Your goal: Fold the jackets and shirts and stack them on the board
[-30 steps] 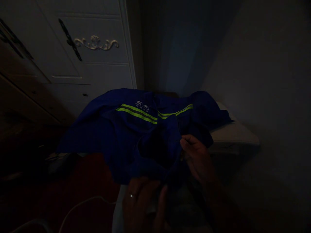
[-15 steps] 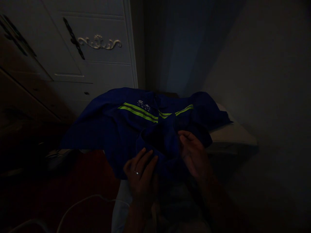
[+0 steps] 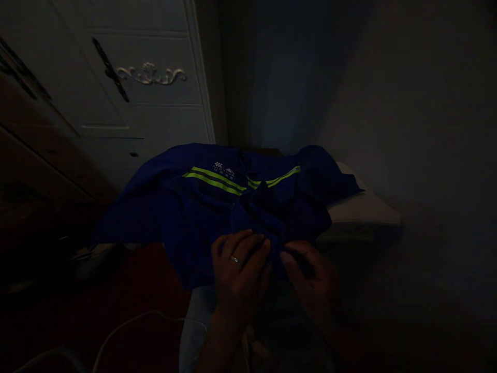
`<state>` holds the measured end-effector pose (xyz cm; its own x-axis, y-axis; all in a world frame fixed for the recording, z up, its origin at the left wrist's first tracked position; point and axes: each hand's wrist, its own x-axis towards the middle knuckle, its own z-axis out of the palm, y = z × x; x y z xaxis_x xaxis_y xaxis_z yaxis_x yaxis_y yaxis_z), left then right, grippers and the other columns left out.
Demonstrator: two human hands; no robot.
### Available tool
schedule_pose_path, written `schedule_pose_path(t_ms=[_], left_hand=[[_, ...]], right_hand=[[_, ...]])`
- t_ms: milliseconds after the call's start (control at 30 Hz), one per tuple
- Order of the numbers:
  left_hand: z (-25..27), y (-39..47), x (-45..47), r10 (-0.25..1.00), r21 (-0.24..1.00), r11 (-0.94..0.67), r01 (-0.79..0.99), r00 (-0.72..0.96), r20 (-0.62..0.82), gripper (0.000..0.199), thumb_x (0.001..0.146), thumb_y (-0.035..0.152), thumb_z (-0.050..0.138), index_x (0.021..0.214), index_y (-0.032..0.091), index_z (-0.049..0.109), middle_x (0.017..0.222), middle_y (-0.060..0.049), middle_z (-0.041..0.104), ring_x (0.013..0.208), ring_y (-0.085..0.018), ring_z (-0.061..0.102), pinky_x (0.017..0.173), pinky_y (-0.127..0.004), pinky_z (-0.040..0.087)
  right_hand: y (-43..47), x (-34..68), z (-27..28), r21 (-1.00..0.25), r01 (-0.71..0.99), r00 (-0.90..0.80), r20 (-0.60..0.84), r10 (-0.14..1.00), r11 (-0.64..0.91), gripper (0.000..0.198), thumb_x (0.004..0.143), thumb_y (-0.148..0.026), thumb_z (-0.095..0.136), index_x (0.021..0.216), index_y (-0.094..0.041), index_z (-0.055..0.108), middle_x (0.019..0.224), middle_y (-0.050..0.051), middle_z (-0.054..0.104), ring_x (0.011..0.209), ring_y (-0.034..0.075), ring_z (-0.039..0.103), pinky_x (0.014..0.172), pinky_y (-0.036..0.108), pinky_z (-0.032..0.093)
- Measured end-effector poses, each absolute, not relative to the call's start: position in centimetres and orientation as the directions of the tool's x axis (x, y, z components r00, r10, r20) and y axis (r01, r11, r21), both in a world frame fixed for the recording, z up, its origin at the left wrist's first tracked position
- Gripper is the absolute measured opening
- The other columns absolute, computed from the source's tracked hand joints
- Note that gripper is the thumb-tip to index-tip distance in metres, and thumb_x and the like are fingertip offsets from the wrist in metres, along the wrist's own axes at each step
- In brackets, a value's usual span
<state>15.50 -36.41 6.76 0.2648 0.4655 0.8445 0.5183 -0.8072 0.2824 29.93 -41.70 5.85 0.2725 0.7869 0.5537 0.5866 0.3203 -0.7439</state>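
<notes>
Pale padded board [image 3: 365, 210] carried a blue jacket [image 3: 202, 207] with yellow-green stripes, spread across it, left part hanging off the edge, right end of the board bare. Near edge of the jacket was bunched. Too dark to tell more about the surface.

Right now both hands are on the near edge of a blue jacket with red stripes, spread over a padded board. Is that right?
Not quite: the stripes are yellow-green, not red, as the head view shows. The rest holds: the left hand and right hand are on the near edge of the blue jacket, spread over the padded board.
</notes>
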Motion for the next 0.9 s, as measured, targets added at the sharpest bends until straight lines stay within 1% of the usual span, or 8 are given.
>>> schedule_pose_path(t_ms=[133, 233, 333, 400, 533, 633, 767, 900], left_hand=[[6.8, -36.2, 15.4, 0.479, 0.299, -0.822, 0.484, 0.308, 0.822, 0.023, 0.084, 0.009, 0.063, 0.105, 0.018, 0.065, 0.102, -0.007, 0.075, 0.103, -0.023, 0.066, 0.09, -0.042, 0.042], [6.7, -36.0, 15.4, 0.521, 0.36, -0.827, 0.431, 0.35, 0.778, 0.026, 0.086, 0.006, 0.057, 0.108, 0.019, 0.063, 0.101, -0.005, 0.075, 0.099, -0.019, 0.068, 0.091, -0.039, 0.043], [6.7, -35.9, 15.4, 0.528, 0.388, -0.835, 0.391, 0.367, 0.766, 0.029, 0.085, 0.004, 0.053, 0.108, 0.02, 0.062, 0.1, -0.003, 0.075, 0.094, -0.016, 0.07, 0.088, -0.036, 0.045], [6.8, -35.9, 15.4, 0.534, 0.4, -0.833, 0.381, 0.372, 0.759, 0.031, 0.084, 0.003, 0.053, 0.108, 0.02, 0.062, 0.1, -0.003, 0.076, 0.093, -0.016, 0.07, 0.087, -0.035, 0.046], [6.8, -36.2, 15.5, 0.574, 0.456, -0.816, 0.355, 0.402, 0.714, 0.03, 0.085, 0.004, 0.052, 0.108, 0.019, 0.063, 0.097, -0.003, 0.075, 0.089, -0.015, 0.07, 0.083, -0.034, 0.048], [6.7, -36.3, 15.8, 0.598, 0.475, -0.795, 0.377, 0.361, 0.715, 0.026, 0.086, 0.007, 0.056, 0.106, 0.019, 0.065, 0.089, -0.002, 0.075, 0.08, -0.015, 0.07, 0.076, -0.033, 0.049], [6.6, -36.4, 16.4, 0.623, 0.507, -0.769, 0.391, 0.28, 0.73, 0.018, 0.083, 0.012, 0.063, 0.099, 0.018, 0.068, 0.084, -0.002, 0.075, 0.075, -0.015, 0.069, 0.074, -0.033, 0.049], [6.3, -36.4, 16.6, 0.704, 0.619, -0.705, 0.345, 0.239, 0.669, 0.017, 0.082, 0.012, 0.066, 0.097, 0.019, 0.071, 0.085, -0.002, 0.075, 0.077, -0.015, 0.069, 0.076, -0.032, 0.052]], right_hand=[[-41.7, 30.9, 6.1, -0.85, 0.477, 0.336, 0.41, 0.848, 0.223, 0.011, 0.089, -0.028, 0.062, 0.09, -0.022, 0.071, 0.082, 0.001, 0.07, 0.072, 0.014, 0.064, 0.066, 0.022, 0.05], [-41.8, 31.1, 5.8, -0.963, 0.258, 0.395, 0.178, 0.901, 0.077, 0.019, 0.085, -0.038, 0.065, 0.086, -0.02, 0.071, 0.069, -0.001, 0.064, 0.058, 0.011, 0.055, 0.052, 0.02, 0.043], [-41.4, 31.4, 5.3, -0.999, 0.045, 0.386, 0.009, 0.923, -0.009, 0.025, 0.08, -0.043, 0.069, 0.087, -0.018, 0.07, 0.064, -0.002, 0.056, 0.054, 0.01, 0.047, 0.048, 0.019, 0.038], [-40.9, 31.6, 5.1, -0.995, -0.1, 0.372, -0.027, 0.928, 0.011, 0.027, 0.08, -0.044, 0.067, 0.081, -0.018, 0.067, 0.062, -0.002, 0.053, 0.054, 0.01, 0.046, 0.049, 0.02, 0.038], [-40.4, 31.9, 5.6, -0.946, -0.302, 0.351, 0.002, 0.936, 0.115, 0.032, 0.082, -0.048, 0.061, 0.07, -0.018, 0.057, 0.071, 0.004, 0.061, 0.066, 0.016, 0.058, 0.058, 0.025, 0.049], [-40.8, 31.7, 5.9, -0.974, -0.175, 0.343, 0.077, 0.936, 0.144, 0.027, 0.085, -0.046, 0.062, 0.082, -0.019, 0.062, 0.084, 0.006, 0.066, 0.076, 0.017, 0.063, 0.066, 0.026, 0.052], [-41.6, 31.2, 5.9, -0.957, 0.226, 0.315, 0.251, 0.915, 0.184, 0.028, 0.078, -0.038, 0.074, 0.1, -0.022, 0.064, 0.095, 0.005, 0.067, 0.086, 0.018, 0.063, 0.075, 0.027, 0.052], [-41.4, 31.7, 6.3, -0.868, 0.444, 0.264, 0.365, 0.893, 0.223, 0.01, 0.088, -0.031, 0.063, 0.087, -0.022, 0.068, 0.086, 0.003, 0.067, 0.081, 0.016, 0.063, 0.075, 0.026, 0.05]])
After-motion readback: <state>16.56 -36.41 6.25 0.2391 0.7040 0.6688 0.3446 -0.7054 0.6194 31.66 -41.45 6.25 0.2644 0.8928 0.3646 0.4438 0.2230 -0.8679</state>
